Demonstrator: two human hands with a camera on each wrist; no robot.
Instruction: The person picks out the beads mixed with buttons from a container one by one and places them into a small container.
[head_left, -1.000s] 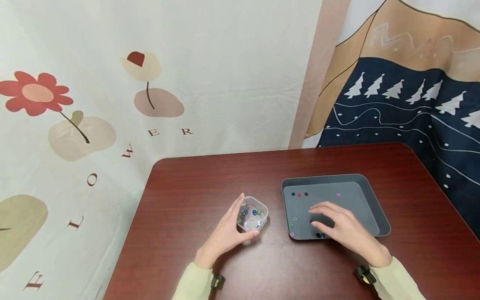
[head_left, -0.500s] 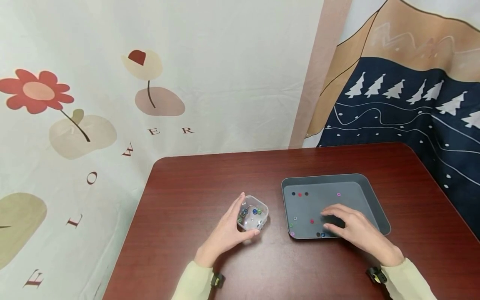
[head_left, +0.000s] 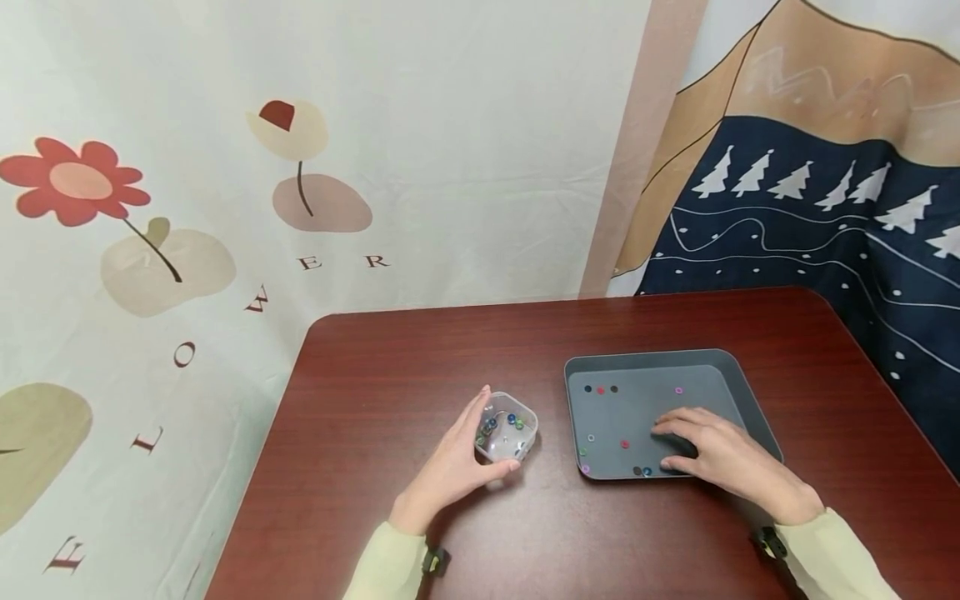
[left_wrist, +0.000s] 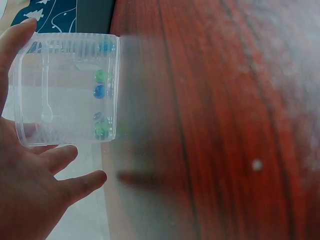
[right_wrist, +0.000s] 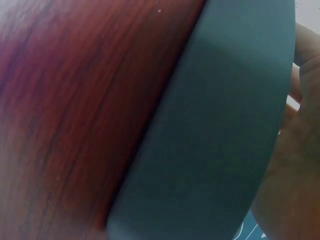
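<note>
My left hand (head_left: pixel 480 442) grips a small clear plastic box (head_left: pixel 506 432) that stands on the dark red table (head_left: pixel 420 367). Thumb and fingers curl round its sides. Several coloured beads (left_wrist: pixel 101 90) lie inside the box, green and blue ones plain in the left wrist view. My right hand (head_left: pixel 672 444) lies palm down in the grey tray (head_left: pixel 660 358), fingers relaxed with their tips on its floor. Loose beads are scattered in the tray: a red one (head_left: pixel 625 444) just left of the fingers, and a pink one (head_left: pixel 678 390) farther back.
More beads sit at the tray's back left corner (head_left: pixel 600 389) and along its near left edge (head_left: pixel 586 469). In the right wrist view the tray's outer wall (right_wrist: pixel 220 125) fills the frame. Printed cloth hangs behind the table and at its right.
My right hand has slid to the right across the tray floor, uncovering the red bead. The left hand and the clear box have stayed in place.
</note>
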